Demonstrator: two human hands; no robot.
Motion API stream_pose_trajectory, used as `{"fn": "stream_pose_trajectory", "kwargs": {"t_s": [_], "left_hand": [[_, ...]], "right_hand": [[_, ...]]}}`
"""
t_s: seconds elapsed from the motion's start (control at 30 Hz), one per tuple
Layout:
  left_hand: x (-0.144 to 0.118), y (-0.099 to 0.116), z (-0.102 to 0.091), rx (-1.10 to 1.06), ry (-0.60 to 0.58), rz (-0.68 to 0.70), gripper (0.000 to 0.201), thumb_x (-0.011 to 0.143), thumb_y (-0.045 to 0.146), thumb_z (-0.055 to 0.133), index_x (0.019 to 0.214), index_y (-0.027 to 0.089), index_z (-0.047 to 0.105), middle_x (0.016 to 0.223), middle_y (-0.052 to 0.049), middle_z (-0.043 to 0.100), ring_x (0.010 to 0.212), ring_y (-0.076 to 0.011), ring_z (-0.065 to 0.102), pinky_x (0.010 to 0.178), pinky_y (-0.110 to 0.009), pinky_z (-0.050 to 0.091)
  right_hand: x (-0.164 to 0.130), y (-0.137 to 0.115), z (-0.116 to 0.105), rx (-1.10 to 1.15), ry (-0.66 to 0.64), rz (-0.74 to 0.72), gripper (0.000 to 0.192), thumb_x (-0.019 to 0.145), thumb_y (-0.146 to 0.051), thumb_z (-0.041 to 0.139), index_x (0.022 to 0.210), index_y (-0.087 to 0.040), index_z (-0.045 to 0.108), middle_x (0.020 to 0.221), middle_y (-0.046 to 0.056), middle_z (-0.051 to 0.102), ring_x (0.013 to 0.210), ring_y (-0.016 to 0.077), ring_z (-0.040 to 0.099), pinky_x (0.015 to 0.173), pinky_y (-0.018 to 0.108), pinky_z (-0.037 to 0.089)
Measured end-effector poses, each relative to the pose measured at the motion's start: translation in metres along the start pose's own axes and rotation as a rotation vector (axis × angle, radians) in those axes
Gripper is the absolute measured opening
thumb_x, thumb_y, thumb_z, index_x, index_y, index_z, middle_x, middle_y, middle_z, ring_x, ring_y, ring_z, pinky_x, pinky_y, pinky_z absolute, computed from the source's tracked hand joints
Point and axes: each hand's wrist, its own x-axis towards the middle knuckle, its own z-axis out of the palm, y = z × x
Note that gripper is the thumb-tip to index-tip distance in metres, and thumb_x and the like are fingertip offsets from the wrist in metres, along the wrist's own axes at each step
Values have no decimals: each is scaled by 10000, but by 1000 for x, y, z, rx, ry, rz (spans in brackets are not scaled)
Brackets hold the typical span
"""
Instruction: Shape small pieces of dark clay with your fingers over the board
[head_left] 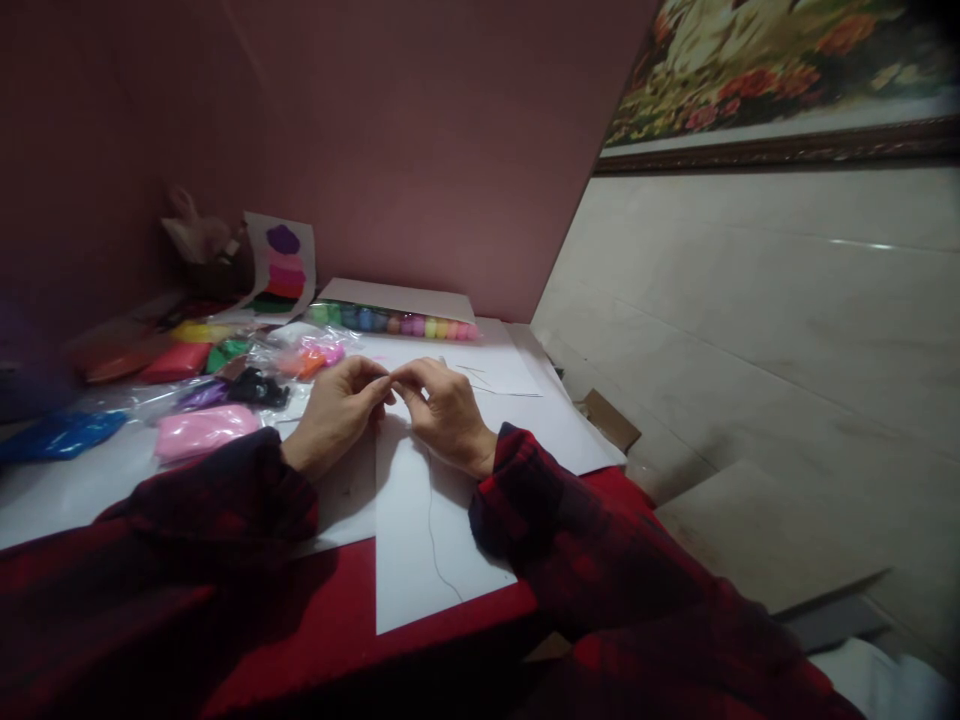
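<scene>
Over white paper, my left hand (335, 415) and my right hand (448, 412) meet at the fingertips. Both are closed in a pinch, thumb against forefinger, and whatever lies between them is too small to make out. Beneath my right hand is a white sheet (409, 560) with a thin, dark wavy line (433, 530) running down it, a thread or a drawn stroke; I cannot tell which. Beyond the right hand, several short thin strips (476, 377) lie on another white sheet (517, 370).
Left of my hands lie bagged soft lumps, among them pink (206, 432), black (259, 388), red (176, 362) and blue (64, 436). Behind stands a box of coloured pieces (394, 322) and a colour-patched card (283, 265). A red cloth (300, 620) covers the table; a tiled wall (720, 330) rises right.
</scene>
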Motion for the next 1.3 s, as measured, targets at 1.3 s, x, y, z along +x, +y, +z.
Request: {"fn": "stream_pose_trajectory", "kwargs": {"t_s": [1.3], "left_hand": [[1, -6, -1, 90, -2, -6, 217, 751, 375, 694, 753, 166, 634, 530, 29, 575, 396, -106, 482, 410, -241, 357]], "right_hand": [[0, 0, 0, -32, -72, -18, 68, 951, -156, 584, 974, -176, 645, 928, 45, 703, 850, 165, 614, 804, 287, 475]]}}
